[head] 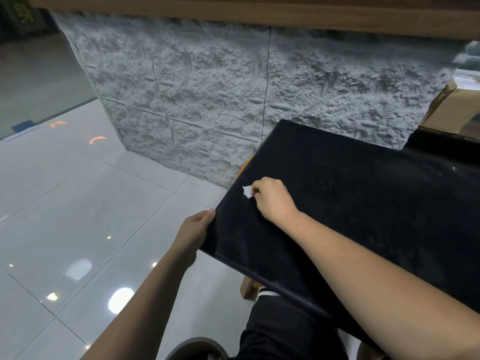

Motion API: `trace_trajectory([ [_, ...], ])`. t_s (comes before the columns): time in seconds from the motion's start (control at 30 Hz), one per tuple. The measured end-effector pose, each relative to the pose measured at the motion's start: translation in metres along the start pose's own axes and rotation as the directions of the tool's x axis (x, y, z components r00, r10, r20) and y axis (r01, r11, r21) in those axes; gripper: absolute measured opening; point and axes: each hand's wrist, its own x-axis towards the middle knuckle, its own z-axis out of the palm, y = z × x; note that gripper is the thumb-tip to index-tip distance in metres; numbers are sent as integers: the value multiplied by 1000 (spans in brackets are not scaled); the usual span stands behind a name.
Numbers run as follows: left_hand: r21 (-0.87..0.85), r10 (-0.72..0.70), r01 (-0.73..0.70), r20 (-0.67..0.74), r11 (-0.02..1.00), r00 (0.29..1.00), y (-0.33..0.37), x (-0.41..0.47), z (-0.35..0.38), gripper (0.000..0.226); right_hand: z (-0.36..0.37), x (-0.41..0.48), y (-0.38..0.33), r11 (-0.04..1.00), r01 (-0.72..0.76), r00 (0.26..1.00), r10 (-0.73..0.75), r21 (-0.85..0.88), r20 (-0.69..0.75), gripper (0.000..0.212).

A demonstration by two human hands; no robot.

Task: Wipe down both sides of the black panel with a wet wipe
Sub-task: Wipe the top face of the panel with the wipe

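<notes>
On the far left, glossy grey floor tiles (65, 203) spread wide and open, carrying two small orange marks (97, 139) and bright spots of reflected light. This is the free room beside the panel's left edge. Behind it rises a rough, stone-textured grey wall (207, 100) under a wooden top.

The left hand (193, 229) is clasped round the near-left corner of the black panel (363, 203), with its thumb at the edge (the fingers beneath are hidden). The panel lies broad face up and somewhat tilted over the seated person's lap, above black trousers (285, 333). Its short left edge runs from that gripped corner away toward the wall, where the far-left corner sits close to the stone face. Its long axis runs from there to the right, and the near long edge slants down toward the lower right and passes under the right forearm. Pale dusty smears show on the face. A wooden leg (248, 288) shows just under the near edge.

Near the left edge, a small crumpled white wet wipe (247, 191) is pressed on the panel's face, pinched in the curled fingertips of the right hand (272, 200).

At the far right, beyond the panel's far edge, stands a cardboard box (457, 110).
</notes>
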Motion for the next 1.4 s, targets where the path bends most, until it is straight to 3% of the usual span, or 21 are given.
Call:
trace_trajectory([
  [0.27,-24,11,-13,-77,1000,997,-14,-3,0,37,-14,-3,21,992,-124,991,123,-20,-54,22],
  [0.6,-61,-16,7,-143,998,990,-16,-4,8,31,6,-15,-3,978,-209,970,209,14,-126,28],
  [0.9,-147,-27,5,-148,989,989,-16,-8,11,26,29,-35,-43,993,-114,987,115,13,-115,26],
  [1.2,-119,-29,13,-135,993,990,-16,-9,11,34,54,-55,-92,996,81,996,-82,-37,-36,28],
  [1.4,-173,-44,27,-94,985,995,-24,-5,6,32,49,-57,-90,988,154,988,-154,-25,14,25],
])
